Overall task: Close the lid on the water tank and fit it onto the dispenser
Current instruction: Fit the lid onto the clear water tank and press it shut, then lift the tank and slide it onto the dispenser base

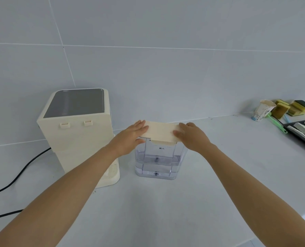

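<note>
A clear plastic water tank (158, 161) with some water in it stands on the white counter, just right of the dispenser. A cream lid (161, 131) lies flat on top of the tank. My left hand (130, 138) rests on the lid's left end, palm down with fingers spread over the edge. My right hand (191, 135) presses on the lid's right end. The cream dispenser (77, 129) with a grey top panel stands to the left, its back with two small clips facing me and its base plate sticking out beside the tank.
A black power cable (23, 168) runs from the dispenser across the counter to the left. At the far right are a paper cup (263, 110), several yellow-green sponges (290, 107), a green-handled tool (277, 123) and a dark tray (304, 129). A tiled wall is behind.
</note>
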`<state>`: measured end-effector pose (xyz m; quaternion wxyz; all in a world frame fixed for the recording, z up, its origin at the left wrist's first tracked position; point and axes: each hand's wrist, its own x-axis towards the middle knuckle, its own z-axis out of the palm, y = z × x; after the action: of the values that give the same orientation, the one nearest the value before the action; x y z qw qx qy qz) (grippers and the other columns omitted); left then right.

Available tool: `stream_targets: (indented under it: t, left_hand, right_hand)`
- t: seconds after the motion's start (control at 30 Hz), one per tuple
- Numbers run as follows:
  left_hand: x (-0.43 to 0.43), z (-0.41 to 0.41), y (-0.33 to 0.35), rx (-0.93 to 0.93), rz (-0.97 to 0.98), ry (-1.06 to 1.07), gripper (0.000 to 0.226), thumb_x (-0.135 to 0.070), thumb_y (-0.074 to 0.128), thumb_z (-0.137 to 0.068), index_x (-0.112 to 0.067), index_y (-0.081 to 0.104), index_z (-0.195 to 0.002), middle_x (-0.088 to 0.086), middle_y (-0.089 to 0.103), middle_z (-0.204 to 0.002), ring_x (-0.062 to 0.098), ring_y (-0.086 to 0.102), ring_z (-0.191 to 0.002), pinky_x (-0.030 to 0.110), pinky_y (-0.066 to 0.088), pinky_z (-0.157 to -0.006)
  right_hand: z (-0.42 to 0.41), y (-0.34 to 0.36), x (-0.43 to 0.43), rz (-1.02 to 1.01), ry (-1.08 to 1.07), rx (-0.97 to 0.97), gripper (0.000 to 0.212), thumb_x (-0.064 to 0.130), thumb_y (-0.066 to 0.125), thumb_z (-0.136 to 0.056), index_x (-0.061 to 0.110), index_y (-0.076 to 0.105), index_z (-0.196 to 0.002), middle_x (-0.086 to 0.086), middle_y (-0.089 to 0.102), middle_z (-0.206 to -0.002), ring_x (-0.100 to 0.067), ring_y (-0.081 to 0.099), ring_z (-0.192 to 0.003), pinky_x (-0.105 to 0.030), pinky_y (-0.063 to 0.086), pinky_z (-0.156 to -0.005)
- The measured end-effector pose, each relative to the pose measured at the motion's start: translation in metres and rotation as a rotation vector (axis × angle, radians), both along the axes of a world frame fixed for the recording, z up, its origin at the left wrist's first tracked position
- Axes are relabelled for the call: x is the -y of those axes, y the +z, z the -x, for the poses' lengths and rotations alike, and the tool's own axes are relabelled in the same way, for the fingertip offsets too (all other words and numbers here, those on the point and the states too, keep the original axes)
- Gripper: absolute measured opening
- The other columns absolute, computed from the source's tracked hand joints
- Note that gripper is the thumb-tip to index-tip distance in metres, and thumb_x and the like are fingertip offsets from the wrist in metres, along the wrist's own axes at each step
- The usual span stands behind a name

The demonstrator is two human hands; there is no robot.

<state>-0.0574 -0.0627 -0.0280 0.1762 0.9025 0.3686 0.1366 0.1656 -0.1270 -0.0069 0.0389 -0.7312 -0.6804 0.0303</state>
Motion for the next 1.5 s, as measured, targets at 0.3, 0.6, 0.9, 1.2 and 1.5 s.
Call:
stream_targets:
  t: [0.3, 0.6, 0.9, 1.2, 1.5]
  left_hand:
    - [0.001, -0.002, -0.012, 0.243, 0.111, 0.068, 0.065, -0.020, 0.060, -0.082, -0.023, 0.026, -0.137, 0.005, 0.007, -0.154, 0.014, 0.007, -0.141, 0.026, 0.014, -0.110]
    - [-0.004, -0.013, -0.034, 0.501, 0.531, 0.269, 0.106, -0.019, 0.076, -0.067, -0.022, 0.000, -0.141, -0.003, 0.029, -0.145, 0.017, 0.025, -0.135, 0.020, 0.022, -0.098]
    - [-0.011, -0.012, -0.052, 0.409, 0.628, 0.255, 0.089, -0.011, 0.077, -0.065, -0.021, 0.024, -0.136, 0.001, 0.042, -0.137, 0.017, 0.037, -0.127, 0.025, 0.030, -0.096]
    - [-0.011, -0.009, -0.053, 0.401, 0.606, 0.296, 0.088, -0.017, 0.079, -0.063, -0.021, 0.027, -0.134, 0.005, 0.042, -0.138, 0.024, 0.037, -0.128, 0.033, 0.032, -0.100]
    - [0.005, 0.003, -0.049, 0.484, 0.550, 0.299, 0.084, -0.022, 0.079, -0.063, -0.025, 0.032, -0.132, 0.003, 0.046, -0.134, 0.020, 0.041, -0.122, 0.032, 0.041, -0.091]
  right_hand:
    - [-0.005, -0.008, 0.008, -0.012, -0.181, -0.729, 0.055, 0.040, 0.050, -0.088, 0.019, 0.035, -0.137, -0.015, 0.031, -0.138, -0.025, 0.020, -0.138, -0.035, 0.029, -0.101]
    - [-0.021, -0.053, 0.025, 0.026, -0.191, -1.127, 0.123, 0.008, 0.076, -0.069, 0.024, -0.022, -0.141, 0.002, 0.010, -0.156, -0.022, 0.025, -0.139, -0.031, 0.026, -0.107]
    - [-0.012, -0.085, 0.019, 0.046, -0.225, -1.036, 0.094, 0.012, 0.079, -0.065, 0.018, 0.022, -0.140, 0.007, 0.038, -0.136, -0.017, 0.037, -0.126, -0.027, 0.032, -0.098]
    - [-0.012, -0.090, 0.014, 0.072, -0.341, -0.964, 0.090, 0.019, 0.080, -0.065, 0.010, 0.027, -0.137, -0.010, 0.039, -0.143, -0.026, 0.037, -0.130, -0.034, 0.034, -0.100]
    - [-0.009, -0.079, 0.020, 0.088, -0.311, -0.958, 0.089, 0.021, 0.081, -0.064, 0.010, 0.029, -0.137, -0.009, 0.043, -0.139, -0.023, 0.043, -0.121, -0.029, 0.035, -0.091]
